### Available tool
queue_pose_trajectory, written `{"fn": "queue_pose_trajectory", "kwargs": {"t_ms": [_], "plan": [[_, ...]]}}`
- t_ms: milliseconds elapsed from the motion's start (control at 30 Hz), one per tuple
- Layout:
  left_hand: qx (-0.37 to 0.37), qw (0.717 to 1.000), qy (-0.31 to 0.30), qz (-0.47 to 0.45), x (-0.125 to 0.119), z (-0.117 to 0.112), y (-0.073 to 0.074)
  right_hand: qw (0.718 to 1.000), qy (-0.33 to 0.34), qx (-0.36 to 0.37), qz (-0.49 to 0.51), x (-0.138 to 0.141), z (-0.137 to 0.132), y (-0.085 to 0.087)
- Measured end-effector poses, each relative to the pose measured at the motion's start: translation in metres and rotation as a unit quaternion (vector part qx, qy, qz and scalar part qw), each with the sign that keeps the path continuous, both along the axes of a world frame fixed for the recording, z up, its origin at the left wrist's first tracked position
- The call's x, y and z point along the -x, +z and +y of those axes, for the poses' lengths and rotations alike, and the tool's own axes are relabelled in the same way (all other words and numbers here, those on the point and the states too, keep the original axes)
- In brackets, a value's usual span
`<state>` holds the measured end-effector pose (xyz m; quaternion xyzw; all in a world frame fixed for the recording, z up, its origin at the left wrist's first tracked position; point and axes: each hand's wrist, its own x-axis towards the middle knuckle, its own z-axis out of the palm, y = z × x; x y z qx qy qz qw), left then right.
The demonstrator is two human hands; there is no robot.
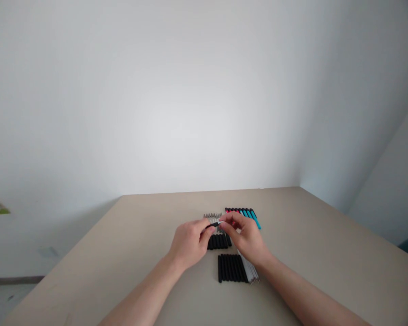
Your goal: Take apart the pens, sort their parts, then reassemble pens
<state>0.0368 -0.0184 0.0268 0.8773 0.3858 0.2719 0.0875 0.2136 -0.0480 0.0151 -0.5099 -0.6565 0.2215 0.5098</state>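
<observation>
My left hand [189, 241] pinches a short black pen part [213, 224] between thumb and fingertips, above the middle of the table. From the other side, my right hand [246, 237] is closed at the fingertips on a small white piece [220, 222] at the black part's right end. Whether the two pieces are joined, I cannot tell. Below the hands lies a row of short black tubes [218, 242], partly covered by my left hand. Nearer to me is a row of longer black tubes [231, 268]. Thin whitish pen refills [250, 270] lie beside them, partly under my right wrist.
Behind my hands sits a row of small grey pieces [212, 215], too small to identify. Pink and blue pen barrels with black ends [255, 218] lie at the back right. The beige table [139, 235] meets a white wall [190, 113] at its far edge.
</observation>
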Motion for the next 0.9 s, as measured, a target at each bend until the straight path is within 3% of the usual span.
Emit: {"fn": "queue_pose_trajectory", "kwargs": {"t_ms": [167, 300, 400, 467, 567, 633, 700, 767, 833, 900], "plan": [[-0.025, 1.0, 0.001, 0.016, 0.001, -0.001, 0.0, 0.987, 0.004, -0.054, -0.153, -0.005, -0.002, 0.007], [-0.029, 1.0, -0.003, -0.005, 0.0, -0.001, -0.001, 0.976, 0.041, -0.048, -0.207, -0.004, -0.004, 0.012], [-0.034, 0.996, -0.011, -0.087, -0.001, 0.001, -0.001, 0.974, 0.051, -0.036, -0.217, -0.003, -0.006, 0.014], [-0.038, 0.978, 0.021, -0.204, -0.001, 0.004, 0.0, 0.977, 0.024, -0.037, -0.21, -0.005, -0.005, 0.014], [0.026, 0.901, 0.116, -0.418, 0.001, 0.011, -0.002, 0.982, -0.029, -0.049, -0.178, -0.009, -0.003, 0.012], [0.167, 0.825, 0.121, -0.527, 0.002, 0.015, -0.005, 0.984, -0.051, -0.057, -0.16, -0.011, -0.002, 0.011], [0.351, 0.725, 0.04, -0.591, 0.003, 0.016, -0.007, 0.984, -0.06, -0.063, -0.153, -0.01, -0.003, 0.011], [0.472, 0.631, -0.053, -0.614, 0.003, 0.015, -0.006, 0.984, -0.064, -0.063, -0.151, -0.007, -0.004, 0.012], [0.52, 0.569, -0.107, -0.627, 0.003, 0.012, -0.004, 0.986, -0.065, -0.055, -0.147, -0.005, -0.005, 0.013], [0.536, 0.534, -0.129, -0.641, 0.003, 0.01, -0.001, 0.988, -0.059, -0.044, -0.138, -0.003, -0.007, 0.014]]}}
